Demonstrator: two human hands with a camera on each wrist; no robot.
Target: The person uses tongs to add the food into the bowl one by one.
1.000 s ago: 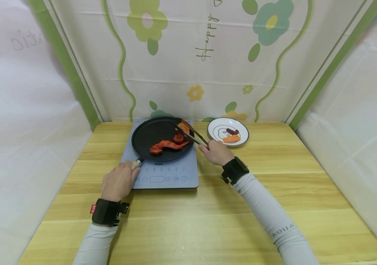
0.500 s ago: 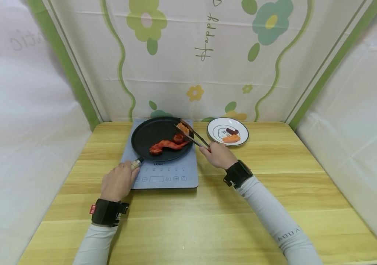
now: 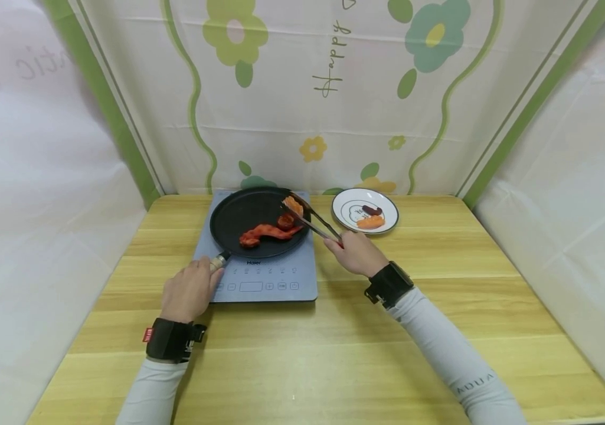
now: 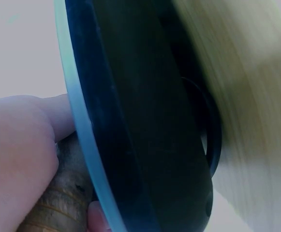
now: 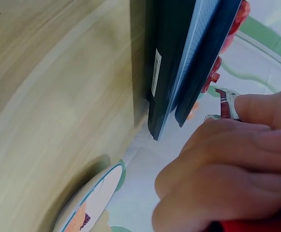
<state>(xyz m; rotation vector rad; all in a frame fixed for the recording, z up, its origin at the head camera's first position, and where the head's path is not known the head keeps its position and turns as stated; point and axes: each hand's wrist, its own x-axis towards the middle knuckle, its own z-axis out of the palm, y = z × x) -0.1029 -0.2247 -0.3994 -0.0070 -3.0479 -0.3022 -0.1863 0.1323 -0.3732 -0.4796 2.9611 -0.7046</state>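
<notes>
In the head view my left hand point(image 3: 189, 290) grips the handle point(image 3: 218, 261) of a black frying pan point(image 3: 241, 212). The left wrist view shows the handle's wood-like brown grip point(image 4: 60, 203) under the thumb. My right hand point(image 3: 357, 254) holds kitchen tongs point(image 3: 320, 230), whose tips reach over the pan's right side. Between those tips lies an orange food piece point(image 3: 293, 206) with a pale edge. Nearby in the pan are a small round dark-red piece point(image 3: 285, 221) and a long red, glossy meat-like piece point(image 3: 267, 232). A red part of the tongs point(image 5: 256, 225) shows below the right fingers.
Beneath the pan is a grey-blue induction cooktop point(image 3: 270, 293) with touch controls. A white, dark-rimmed plate point(image 3: 344, 206) stands at the back right, bearing an orange piece point(image 3: 370, 222) and a dark-red piece point(image 3: 372, 210). Patterned cloth point(image 3: 281, 118) hangs behind the wooden table point(image 3: 302, 360).
My right hand has shifted right and slightly toward me, while the tong tips stay around the orange piece. My left hand and the pan have stayed in place.
</notes>
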